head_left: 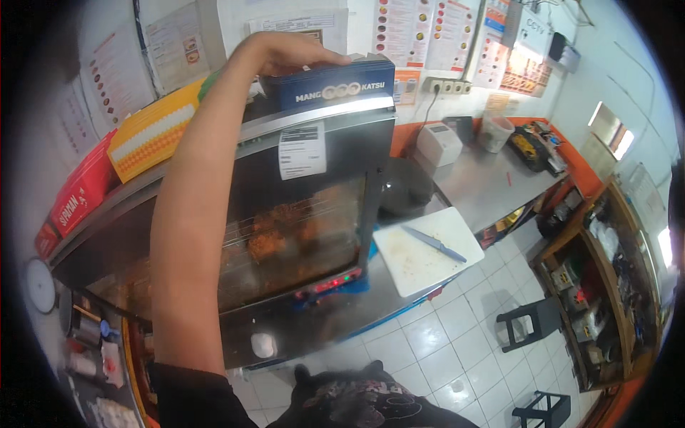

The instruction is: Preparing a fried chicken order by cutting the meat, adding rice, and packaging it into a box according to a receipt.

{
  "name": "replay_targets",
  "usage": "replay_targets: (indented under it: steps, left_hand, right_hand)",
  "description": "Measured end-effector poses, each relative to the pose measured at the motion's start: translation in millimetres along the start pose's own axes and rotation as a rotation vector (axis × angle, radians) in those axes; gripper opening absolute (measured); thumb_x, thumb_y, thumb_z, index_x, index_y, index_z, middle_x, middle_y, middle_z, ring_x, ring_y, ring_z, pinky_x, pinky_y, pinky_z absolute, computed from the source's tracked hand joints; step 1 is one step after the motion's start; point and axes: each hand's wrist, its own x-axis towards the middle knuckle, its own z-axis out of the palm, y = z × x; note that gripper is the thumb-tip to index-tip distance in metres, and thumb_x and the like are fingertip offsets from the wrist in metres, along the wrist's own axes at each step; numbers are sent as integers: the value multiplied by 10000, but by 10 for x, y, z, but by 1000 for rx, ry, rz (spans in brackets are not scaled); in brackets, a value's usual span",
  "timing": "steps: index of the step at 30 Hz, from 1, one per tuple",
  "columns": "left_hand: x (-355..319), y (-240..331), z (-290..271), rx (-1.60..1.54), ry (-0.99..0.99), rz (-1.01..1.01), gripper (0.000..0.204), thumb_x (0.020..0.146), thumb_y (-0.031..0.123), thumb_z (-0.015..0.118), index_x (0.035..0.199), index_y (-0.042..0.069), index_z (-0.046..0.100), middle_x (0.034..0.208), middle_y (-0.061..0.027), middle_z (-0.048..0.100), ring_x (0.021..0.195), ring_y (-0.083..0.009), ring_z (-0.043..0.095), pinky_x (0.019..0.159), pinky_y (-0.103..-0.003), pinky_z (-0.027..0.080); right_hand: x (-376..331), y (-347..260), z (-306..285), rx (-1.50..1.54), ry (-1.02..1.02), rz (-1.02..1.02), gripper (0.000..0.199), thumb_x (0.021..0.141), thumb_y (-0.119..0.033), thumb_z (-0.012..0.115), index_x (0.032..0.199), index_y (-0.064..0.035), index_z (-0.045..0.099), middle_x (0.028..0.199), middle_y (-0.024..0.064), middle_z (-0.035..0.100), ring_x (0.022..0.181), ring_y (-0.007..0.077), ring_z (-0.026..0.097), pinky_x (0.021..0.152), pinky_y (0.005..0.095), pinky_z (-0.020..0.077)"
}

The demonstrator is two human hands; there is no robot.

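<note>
The left hand [289, 53] is raised high, palm down and fingers spread flat over the top of a dark blue box [332, 84], touching its upper face; the grip is released, not closed around it. The blue box sits on the roof of a glass-fronted warming cabinet [285, 235], near the cabinet's right front corner and just above a white paper label [302, 150] stuck to the glass. The right hand is not in view.

To the left along the same roof lie a yellow box [153, 132] and, further left, a red box [82, 189], both tilted with the fisheye bend (a green edge shows between the yellow box and the forearm). The wall of posters stands close behind the boxes, so little room is left at the back.

Right of the cabinet, the steel worktop [492, 182] carries a white cutting board [424, 250] with a blue-handled knife [432, 242] lying across it; the board's near corner overhangs the worktop edge. A white appliance [437, 143] and a pale tub [494, 132] stand further back. Below, the white tiled floor [428, 342] lies open, with a black stool [531, 321] well apart.
</note>
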Motion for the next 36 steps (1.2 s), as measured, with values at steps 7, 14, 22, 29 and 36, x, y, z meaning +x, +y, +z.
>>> replay_targets:
  steps: [7,14,22,29,36]
  left_hand:
    - [29,59,60,202,25,71,526,913,333,673,1330,27,582,1205,-96,663,1037,-172,620,915,-286,491]
    - [19,313,-231,568,212,174,544,857,172,727,1332,-29,553,1233,-153,649,1089,-184,626,969,-315,483]
    - [-676,1288,44,427,700,525,567,923,221,691,1382,-37,482,1268,-144,621,1143,-203,598,1001,-324,459]
    - [-786,1753,2570,274,-312,930,459,706,-83,492,1128,5,648,1147,-150,678,987,-322,631,878,-380,478]
    - [-743,1366,4439,-204,-714,697,549,893,189,715,1348,-38,509,1243,-205,628,1076,-297,634,921,-375,478]
  right_hand:
    - [967,-688,-1085,-135,-27,-87,369,953,-277,558,1159,27,599,1008,189,699,870,289,703,729,413,561]
    - [1009,-1737,-1109,-248,55,-232,318,910,-176,615,1149,32,587,920,179,707,774,251,711,646,344,561]
    - [-514,-3539,-619,-317,352,-737,257,941,-138,588,1094,64,636,840,109,705,789,165,661,742,322,533]
    - [-2044,-4614,126,175,-104,-1314,553,1038,-386,459,1439,-12,393,1335,158,530,1141,240,598,921,372,504]
    - [-1699,-4030,192,541,-2,-836,582,1051,-312,457,1485,0,227,1302,171,508,1063,249,616,874,359,538]
